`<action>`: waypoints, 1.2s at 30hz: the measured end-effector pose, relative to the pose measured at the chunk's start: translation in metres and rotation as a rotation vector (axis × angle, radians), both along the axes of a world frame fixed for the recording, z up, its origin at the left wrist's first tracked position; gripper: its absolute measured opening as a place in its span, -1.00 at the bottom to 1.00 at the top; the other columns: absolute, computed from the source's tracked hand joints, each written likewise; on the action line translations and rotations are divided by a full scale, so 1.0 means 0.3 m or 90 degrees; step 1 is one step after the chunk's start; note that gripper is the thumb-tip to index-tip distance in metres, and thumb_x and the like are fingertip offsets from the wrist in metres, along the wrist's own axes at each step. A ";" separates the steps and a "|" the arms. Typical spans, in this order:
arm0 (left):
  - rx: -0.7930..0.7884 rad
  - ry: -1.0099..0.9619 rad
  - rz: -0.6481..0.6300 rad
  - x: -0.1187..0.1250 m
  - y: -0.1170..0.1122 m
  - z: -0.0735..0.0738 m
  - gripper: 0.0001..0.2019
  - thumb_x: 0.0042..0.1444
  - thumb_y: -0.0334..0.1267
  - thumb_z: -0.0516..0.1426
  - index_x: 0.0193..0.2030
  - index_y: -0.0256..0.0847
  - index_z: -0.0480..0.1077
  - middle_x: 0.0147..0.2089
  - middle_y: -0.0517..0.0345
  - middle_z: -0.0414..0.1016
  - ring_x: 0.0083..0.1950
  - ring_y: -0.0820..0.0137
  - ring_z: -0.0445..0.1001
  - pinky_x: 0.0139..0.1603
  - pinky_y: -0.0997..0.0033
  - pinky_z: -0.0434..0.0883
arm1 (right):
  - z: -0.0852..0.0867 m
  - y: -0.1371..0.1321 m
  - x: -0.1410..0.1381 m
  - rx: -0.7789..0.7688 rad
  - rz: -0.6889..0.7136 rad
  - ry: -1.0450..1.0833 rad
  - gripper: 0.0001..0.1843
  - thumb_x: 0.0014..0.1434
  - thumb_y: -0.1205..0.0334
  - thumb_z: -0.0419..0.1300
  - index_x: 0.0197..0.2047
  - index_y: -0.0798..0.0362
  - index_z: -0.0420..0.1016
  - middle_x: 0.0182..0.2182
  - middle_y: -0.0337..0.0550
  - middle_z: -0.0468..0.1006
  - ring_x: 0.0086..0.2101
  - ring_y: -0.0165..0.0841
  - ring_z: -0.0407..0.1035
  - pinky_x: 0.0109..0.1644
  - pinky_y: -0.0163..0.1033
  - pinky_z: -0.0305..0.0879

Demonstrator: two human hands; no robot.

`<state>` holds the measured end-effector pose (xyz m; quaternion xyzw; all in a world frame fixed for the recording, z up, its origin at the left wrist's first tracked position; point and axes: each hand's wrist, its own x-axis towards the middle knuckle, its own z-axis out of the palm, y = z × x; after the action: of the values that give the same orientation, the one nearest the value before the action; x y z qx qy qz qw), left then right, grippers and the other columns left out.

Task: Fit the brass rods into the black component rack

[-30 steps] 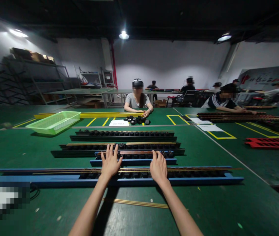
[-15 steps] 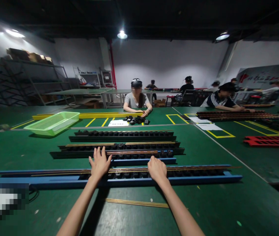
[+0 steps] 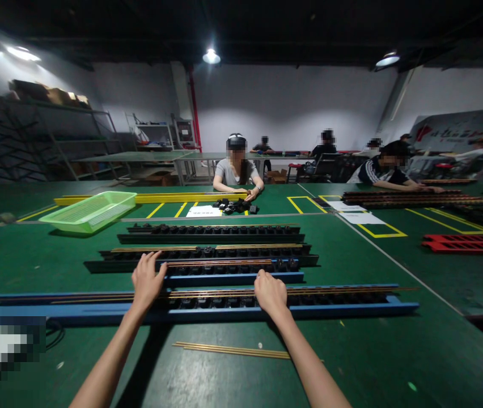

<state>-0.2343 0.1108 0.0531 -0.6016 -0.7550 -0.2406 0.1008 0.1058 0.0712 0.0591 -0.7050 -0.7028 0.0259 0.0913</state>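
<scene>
A long blue rail (image 3: 343,309) lies across the green table in front of me, with black clips in its channel and thin brass rods (image 3: 335,292) along its top. My left hand (image 3: 147,281) rests on the rods with fingers stretched forward and slightly apart. About a forearm's length to the right, my right hand (image 3: 270,291) presses on the same rods, its fingers curled down over them. A shorter blue rail (image 3: 233,278) sits just beyond both hands.
Two black rails (image 3: 211,233) lie farther back. Loose brass rods (image 3: 233,351) lie between my arms near the table edge. A green basket (image 3: 90,211) stands back left. A seated person (image 3: 236,170) works opposite; others sit at the right table with red rails (image 3: 466,243).
My left hand has slid leftward along the brass rods, widening the gap between my hands. My right hand has stayed nearly in place.
</scene>
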 end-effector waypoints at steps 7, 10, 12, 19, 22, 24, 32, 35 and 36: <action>-0.043 0.090 0.038 -0.008 -0.047 -0.041 -0.53 0.18 -0.21 -0.15 0.12 -0.31 0.36 0.35 -0.25 0.11 0.44 0.11 -0.14 0.32 -0.17 -0.05 | 0.001 -0.002 -0.001 0.004 -0.001 -0.001 -0.65 0.31 0.27 -0.18 -0.13 0.09 0.42 -0.23 -0.02 0.57 -0.24 -0.28 0.51 -0.20 -0.23 0.27; -0.071 0.106 0.042 -0.008 -0.038 -0.043 -0.51 0.18 -0.20 -0.16 0.16 -0.29 0.32 0.36 -0.24 0.09 0.44 0.11 -0.16 0.31 -0.19 -0.05 | 0.005 -0.005 -0.001 0.005 -0.004 -0.001 -0.65 0.31 0.27 -0.17 -0.13 0.09 0.42 -0.23 0.00 0.57 -0.24 -0.28 0.51 -0.21 -0.23 0.26; -0.092 0.108 0.044 -0.015 -0.031 -0.044 -0.50 0.18 -0.17 -0.16 0.18 -0.29 0.31 0.36 -0.23 0.11 0.44 0.10 -0.14 0.31 -0.19 -0.03 | 0.007 -0.008 -0.001 0.008 -0.006 0.001 -0.65 0.31 0.26 -0.17 -0.12 0.09 0.42 -0.22 0.00 0.58 -0.24 -0.27 0.51 -0.21 -0.22 0.26; -0.146 0.100 0.052 -0.039 -0.019 -0.045 -0.48 0.17 -0.07 -0.13 0.16 -0.26 0.33 0.32 -0.21 0.20 0.41 0.09 -0.02 0.28 -0.18 0.06 | 0.007 -0.008 -0.001 0.003 -0.006 0.010 -0.67 0.30 0.27 -0.15 -0.08 0.08 0.41 -0.23 -0.01 0.58 -0.23 -0.27 0.50 -0.21 -0.22 0.26; -0.117 0.114 0.051 -0.013 -0.039 -0.019 -0.48 0.20 -0.13 -0.16 0.20 -0.31 0.28 0.33 -0.23 0.17 0.42 0.10 -0.07 0.30 -0.19 0.00 | 0.005 -0.007 0.000 0.004 -0.006 0.014 -0.66 0.30 0.28 -0.16 -0.08 0.08 0.41 -0.22 -0.01 0.58 -0.24 -0.26 0.51 -0.22 -0.21 0.26; -0.075 0.133 0.044 0.027 -0.062 0.001 -0.46 0.23 -0.18 -0.21 0.27 -0.36 0.17 0.38 -0.21 0.06 0.46 0.17 -0.20 0.36 -0.17 -0.15 | 0.003 -0.006 0.000 0.004 -0.005 0.016 -0.66 0.30 0.29 -0.16 -0.08 0.08 0.41 -0.23 -0.02 0.58 -0.24 -0.26 0.51 -0.22 -0.22 0.26; -0.037 0.132 0.006 0.211 -0.115 -0.054 -0.48 0.25 -0.20 -0.23 0.32 -0.23 0.12 0.41 -0.08 0.03 0.46 0.20 -0.18 0.34 -0.27 -0.23 | -0.016 0.009 0.004 0.010 -0.003 0.015 -0.68 0.28 0.31 -0.13 -0.09 0.09 0.42 -0.18 0.01 0.56 -0.13 -0.28 0.45 -0.12 -0.25 0.22; -0.054 0.129 0.010 0.211 -0.107 -0.078 -0.48 0.25 -0.24 -0.23 0.31 -0.21 0.14 0.40 -0.08 0.05 0.46 0.21 -0.17 0.33 -0.30 -0.27 | -0.019 0.012 0.005 0.008 -0.001 0.015 -0.68 0.28 0.30 -0.12 -0.09 0.08 0.43 -0.18 0.01 0.56 -0.11 -0.27 0.43 -0.09 -0.23 0.21; -0.059 0.128 0.009 0.206 -0.105 -0.078 -0.48 0.25 -0.22 -0.23 0.32 -0.21 0.12 0.41 -0.07 0.04 0.46 0.20 -0.17 0.33 -0.30 -0.26 | -0.019 0.011 0.005 0.008 -0.001 0.016 -0.68 0.28 0.30 -0.12 -0.09 0.08 0.43 -0.18 0.01 0.56 -0.11 -0.27 0.42 -0.08 -0.23 0.20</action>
<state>-0.1725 0.0792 0.0297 -0.6215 -0.7555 -0.1433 0.1500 0.1072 0.0746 0.0534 -0.7043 -0.7015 0.0301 0.1049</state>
